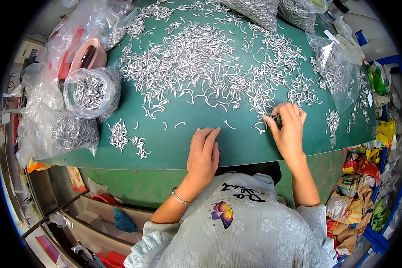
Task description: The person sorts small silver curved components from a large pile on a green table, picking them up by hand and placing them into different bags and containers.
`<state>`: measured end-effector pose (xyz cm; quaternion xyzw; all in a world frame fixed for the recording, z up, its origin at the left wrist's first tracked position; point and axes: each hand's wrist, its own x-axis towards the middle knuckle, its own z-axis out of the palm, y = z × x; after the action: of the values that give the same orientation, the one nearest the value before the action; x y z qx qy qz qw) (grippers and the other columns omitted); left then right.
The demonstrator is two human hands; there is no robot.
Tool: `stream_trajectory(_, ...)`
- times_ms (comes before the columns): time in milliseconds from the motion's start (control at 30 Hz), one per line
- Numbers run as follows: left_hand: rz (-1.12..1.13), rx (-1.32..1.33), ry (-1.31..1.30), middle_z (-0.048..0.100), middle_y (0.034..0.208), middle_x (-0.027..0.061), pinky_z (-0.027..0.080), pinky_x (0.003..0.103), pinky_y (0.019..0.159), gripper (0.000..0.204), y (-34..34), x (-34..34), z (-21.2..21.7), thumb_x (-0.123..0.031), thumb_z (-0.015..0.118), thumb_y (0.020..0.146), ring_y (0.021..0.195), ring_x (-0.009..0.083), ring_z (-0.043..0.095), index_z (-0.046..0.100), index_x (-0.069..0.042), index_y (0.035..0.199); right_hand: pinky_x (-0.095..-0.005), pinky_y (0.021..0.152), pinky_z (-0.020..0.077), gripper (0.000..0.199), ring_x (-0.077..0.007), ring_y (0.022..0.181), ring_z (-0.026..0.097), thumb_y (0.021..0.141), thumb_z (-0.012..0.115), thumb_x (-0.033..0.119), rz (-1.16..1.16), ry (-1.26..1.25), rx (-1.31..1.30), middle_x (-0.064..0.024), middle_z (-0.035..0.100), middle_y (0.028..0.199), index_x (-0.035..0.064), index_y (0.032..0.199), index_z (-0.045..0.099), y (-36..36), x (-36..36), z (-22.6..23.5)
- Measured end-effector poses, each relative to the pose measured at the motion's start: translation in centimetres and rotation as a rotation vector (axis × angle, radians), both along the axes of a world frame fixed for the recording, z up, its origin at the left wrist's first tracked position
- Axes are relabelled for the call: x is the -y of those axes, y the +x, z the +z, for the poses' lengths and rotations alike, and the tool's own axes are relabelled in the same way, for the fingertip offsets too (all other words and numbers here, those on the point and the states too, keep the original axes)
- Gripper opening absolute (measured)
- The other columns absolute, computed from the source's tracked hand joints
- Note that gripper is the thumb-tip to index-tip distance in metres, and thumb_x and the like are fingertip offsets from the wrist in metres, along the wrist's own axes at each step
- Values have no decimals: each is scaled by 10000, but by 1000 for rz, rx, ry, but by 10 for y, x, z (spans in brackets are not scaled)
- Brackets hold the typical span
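The right hand (288,127) curls at the near fringe of curved silvery pieces (196,53) on the bench (165,149); left hand (203,154) half-curled; cannot tell either's grip. A light pinch should limit tangling.

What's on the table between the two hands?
In the head view, green tabletop with one loose curved silvery piece near the left hand and a few by the right hand.

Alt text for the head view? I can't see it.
A person's right hand is among small, curved silver-coloured pieces spread across a green tabletop; the left hand is near its front edge. Clear plastic bags of similar pieces flank them.
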<state>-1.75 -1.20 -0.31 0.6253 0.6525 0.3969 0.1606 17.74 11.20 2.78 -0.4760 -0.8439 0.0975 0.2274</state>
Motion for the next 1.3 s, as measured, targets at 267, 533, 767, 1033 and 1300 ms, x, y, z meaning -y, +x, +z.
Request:
stream_trajectory(267,-19,-39,-15,545,1082,139,431,452,929,386,-1,-1,1,61,623,810,966,336,534,579,-8,1188,-404,840,319,155,-244,859,511,752,746,112,98,4,22,-41,575,838,76,854,636,-1,-7,-2)
stream_trajectory(533,-13,-20,-16,551,1064,130,436,446,953,375,-1,-1,0,52,633,813,952,327,544,589,-20,1179,-410,832,332,218,-252,873,518,731,781,158,-9,51,7,-55,573,846,71,850,621,-5,-1,-4)
stream_trajectory(767,-9,-20,-4,559,1042,128,442,457,952,361,0,-3,0,45,638,812,945,325,549,596,-16,1165,-378,815,361,100,-240,823,566,778,726,85,15,-16,-169,-51,633,832,63,793,629,7,-3,-2)
stream_trajectory(1033,5,-42,-2,563,1032,120,440,463,960,355,2,-2,3,35,649,811,936,321,550,599,-18,1158,-391,748,403,103,-272,779,574,825,706,119,-560,146,234,-67,631,786,50,799,634,113,-12,-5)
stream_trajectory(1300,11,-75,-14,559,1019,119,438,456,965,348,2,-3,0,28,658,808,928,321,546,603,-23,1148,-373,799,362,138,-264,937,537,762,755,129,-103,18,-14,-81,605,937,55,841,669,18,-5,1)
